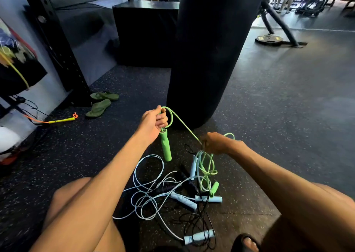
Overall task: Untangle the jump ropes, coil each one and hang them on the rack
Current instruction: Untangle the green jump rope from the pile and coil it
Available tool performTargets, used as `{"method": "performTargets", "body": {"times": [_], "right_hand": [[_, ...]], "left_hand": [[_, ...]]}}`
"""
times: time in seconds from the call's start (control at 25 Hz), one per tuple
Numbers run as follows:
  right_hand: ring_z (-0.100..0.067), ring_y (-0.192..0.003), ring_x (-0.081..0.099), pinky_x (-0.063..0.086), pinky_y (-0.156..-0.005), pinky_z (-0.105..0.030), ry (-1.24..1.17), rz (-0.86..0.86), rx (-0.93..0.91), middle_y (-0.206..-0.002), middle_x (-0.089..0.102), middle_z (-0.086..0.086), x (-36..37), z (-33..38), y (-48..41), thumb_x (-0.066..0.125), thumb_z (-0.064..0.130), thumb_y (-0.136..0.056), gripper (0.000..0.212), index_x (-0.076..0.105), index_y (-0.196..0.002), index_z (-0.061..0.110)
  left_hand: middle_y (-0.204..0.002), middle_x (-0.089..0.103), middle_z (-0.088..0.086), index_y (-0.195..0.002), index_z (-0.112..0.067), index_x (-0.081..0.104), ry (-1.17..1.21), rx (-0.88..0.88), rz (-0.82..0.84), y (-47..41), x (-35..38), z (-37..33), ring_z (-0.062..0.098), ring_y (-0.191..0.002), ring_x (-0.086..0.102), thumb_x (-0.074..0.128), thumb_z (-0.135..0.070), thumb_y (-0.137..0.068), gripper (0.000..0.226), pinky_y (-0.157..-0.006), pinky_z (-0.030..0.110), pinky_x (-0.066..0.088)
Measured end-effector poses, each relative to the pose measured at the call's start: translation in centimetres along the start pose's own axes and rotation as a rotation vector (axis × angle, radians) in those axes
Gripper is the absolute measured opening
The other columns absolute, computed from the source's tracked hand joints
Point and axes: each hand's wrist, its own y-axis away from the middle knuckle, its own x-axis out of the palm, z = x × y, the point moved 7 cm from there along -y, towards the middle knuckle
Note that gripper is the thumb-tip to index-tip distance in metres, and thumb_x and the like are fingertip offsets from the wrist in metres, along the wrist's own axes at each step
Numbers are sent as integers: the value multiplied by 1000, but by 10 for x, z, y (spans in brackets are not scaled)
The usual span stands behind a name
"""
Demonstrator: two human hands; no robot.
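Hands (pixel 151 124) (pixel 219 143) hold rope (pixel 185 128) above speckled floor (pixel 269 107).

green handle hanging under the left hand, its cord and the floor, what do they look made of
The green handle looks like soft foam or rubber: matte, no glare, slightly contoured. The green cord looks like smooth plastic, perhaps PVC: thin, evenly coloured, holding springy loops. The floor looks like rubber gym matting: dark, matte, pale speckles.

Gym: punching bag (pixel 209 50), weight plate (pixel 269 39).
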Motion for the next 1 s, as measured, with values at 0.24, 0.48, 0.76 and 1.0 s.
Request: {"method": "performTargets", "body": {"times": [0.24,0.48,0.76,1.0], "right_hand": [[-14,-64,58,45,-62,-26,-247,-216,-108,-69,64,3,-30,9,4,64,14,-87,11,63,-76,15],[-10,-68,64,50,-67,-27,-472,-422,-148,-77,68,3,-64,14,15,59,13,-92,10,64,-84,13],[-21,-82,67,55,-77,-43,-486,-406,-217,-88,67,-5,-65,24,18,55,14,-94,5,60,-92,14],[-17,-83,67,55,-79,-40,-664,-679,115,-90,70,-5,-88,-25,20,48,21,-99,16,57,-95,8]], "left_hand": [[-47,28,-11,-81,-5,58,-443,64,18,5,4,7,3,-41,23,40,-24,-104,35,-43,18,18],[-61,45,-5,-92,-14,73,-939,134,78,12,19,26,8,-57,41,66,-53,-84,40,-58,24,34],[-58,49,-6,-80,0,69,-1161,331,47,17,30,18,3,-51,40,75,-23,-83,24,-46,12,31],[-54,41,14,-60,8,63,-1156,217,-428,1,-29,-7,18,-54,40,67,-27,-69,36,-53,32,30]]}}
